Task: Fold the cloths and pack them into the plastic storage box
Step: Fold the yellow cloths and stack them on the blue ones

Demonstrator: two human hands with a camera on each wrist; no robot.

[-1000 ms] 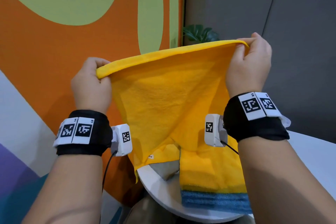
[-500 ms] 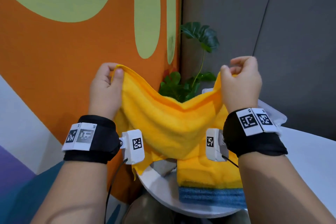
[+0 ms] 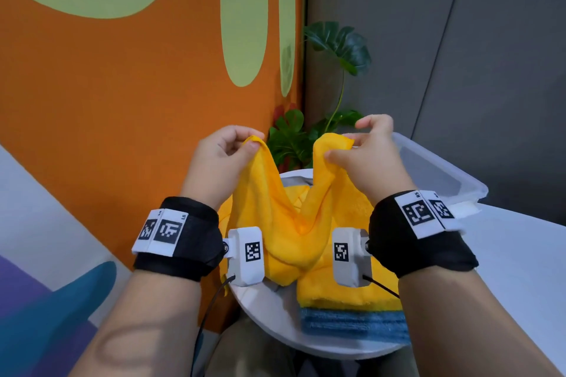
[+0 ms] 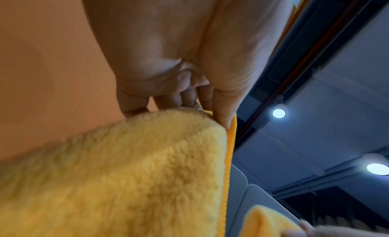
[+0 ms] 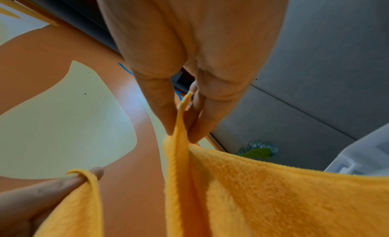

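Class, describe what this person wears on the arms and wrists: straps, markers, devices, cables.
Bare forearms, no sleeves. Each wrist has a black fabric strap carrying white square-code tags. A white camera block with its own code tag sits inside each wrist, trailing a thin black cable.

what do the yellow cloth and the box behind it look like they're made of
Yellow cloth: looks like soft microfibre or fleece, matte, with a fuzzy pile plain in the left wrist view and a stitched hem; it sags limply between both grips. Box: seems translucent plastic, smooth and slightly glossy, with the grey wall dimly visible through its side and a moulded rim.
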